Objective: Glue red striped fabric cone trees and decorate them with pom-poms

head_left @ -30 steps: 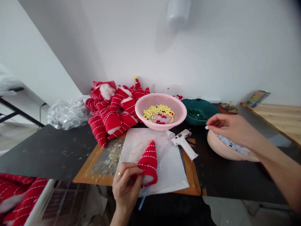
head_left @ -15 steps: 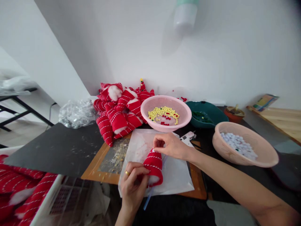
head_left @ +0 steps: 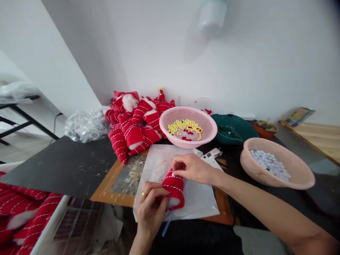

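My left hand (head_left: 151,203), with a gold ring on it, grips the lower left side of a red cone-shaped cloth piece (head_left: 174,189). White stitched stripes run round the cone, and white stuffing shows at its wide end. At its upper part, my right hand (head_left: 192,168) is closed in a pinch, pressing a small white pom-pom (head_left: 174,174) against the cloth. The fingers partly cover the pom-pom and the cone's tip. Beneath both hands lies a white paper sheet (head_left: 154,161). A bluish clear stick (head_left: 166,226) pokes out below the cone.
Behind stands a pink basket (head_left: 166,117) of yellow and red pom-poms, beside a pile of red striped cones (head_left: 131,131). Rightward are a white glue gun (head_left: 212,156), a teal bowl (head_left: 244,129) and a peach basket (head_left: 252,170) of white pom-poms. A bin (head_left: 50,226) with red cones stands lower left.
My right hand has shifted slightly down along the cone, with the white pom-pom still in the pinch. The left hand keeps its hold. The camera view has moved a little.
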### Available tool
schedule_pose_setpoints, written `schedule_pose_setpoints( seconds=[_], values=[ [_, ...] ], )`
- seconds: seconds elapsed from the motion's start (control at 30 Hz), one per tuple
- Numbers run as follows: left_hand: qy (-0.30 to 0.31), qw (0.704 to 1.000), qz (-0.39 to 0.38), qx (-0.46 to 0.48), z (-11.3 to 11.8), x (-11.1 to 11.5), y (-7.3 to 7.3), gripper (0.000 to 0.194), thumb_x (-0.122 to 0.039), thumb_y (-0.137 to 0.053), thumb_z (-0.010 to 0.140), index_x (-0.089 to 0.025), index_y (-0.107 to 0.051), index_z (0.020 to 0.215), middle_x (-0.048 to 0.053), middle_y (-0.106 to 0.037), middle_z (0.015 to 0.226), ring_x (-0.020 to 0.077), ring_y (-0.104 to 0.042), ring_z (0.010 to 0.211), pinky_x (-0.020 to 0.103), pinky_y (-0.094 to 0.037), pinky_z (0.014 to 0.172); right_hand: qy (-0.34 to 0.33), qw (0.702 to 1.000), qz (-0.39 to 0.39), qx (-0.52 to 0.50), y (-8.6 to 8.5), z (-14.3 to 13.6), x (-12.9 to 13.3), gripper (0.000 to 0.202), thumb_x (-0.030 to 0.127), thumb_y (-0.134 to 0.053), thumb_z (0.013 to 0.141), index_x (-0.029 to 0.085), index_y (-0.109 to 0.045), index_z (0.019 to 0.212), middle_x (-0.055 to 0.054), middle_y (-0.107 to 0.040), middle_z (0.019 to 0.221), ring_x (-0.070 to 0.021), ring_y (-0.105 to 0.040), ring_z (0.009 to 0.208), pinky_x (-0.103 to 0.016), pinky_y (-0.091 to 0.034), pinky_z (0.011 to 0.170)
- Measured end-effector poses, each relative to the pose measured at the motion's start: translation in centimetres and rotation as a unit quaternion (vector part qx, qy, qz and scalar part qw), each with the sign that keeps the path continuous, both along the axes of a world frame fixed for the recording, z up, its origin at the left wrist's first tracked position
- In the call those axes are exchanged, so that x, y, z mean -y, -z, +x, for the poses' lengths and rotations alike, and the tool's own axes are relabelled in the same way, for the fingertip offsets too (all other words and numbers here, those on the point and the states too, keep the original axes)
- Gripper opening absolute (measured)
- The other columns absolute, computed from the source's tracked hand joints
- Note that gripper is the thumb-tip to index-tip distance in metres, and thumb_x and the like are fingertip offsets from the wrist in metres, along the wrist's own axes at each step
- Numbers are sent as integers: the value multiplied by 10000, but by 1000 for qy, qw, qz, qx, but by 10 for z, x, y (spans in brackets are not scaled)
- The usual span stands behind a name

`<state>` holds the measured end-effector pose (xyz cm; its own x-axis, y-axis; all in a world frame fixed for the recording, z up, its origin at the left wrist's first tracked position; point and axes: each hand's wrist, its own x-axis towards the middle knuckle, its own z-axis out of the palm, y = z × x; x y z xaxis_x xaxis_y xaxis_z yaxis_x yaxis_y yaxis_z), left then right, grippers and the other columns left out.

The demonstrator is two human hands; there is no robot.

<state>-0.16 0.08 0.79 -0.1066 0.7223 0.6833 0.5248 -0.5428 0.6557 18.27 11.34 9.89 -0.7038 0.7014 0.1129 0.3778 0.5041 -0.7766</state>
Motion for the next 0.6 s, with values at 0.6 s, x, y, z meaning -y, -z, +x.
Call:
schedule_pose_setpoints(
  seconds=[0.6],
  values=[
    [-11, 1000, -4, 5, -2, 0, -4, 170, -56, -654, 862, -224, -659, 836, 2, -610, 863, 144, -599, 786, 263, -481, 687, 30, 996, 72, -31, -24, 9, 2, 220, 170, -664, 893, 204, -670, 1111, -37, -757, 1018, -156, -687, 851, -267, -528, 758]
  ],
)
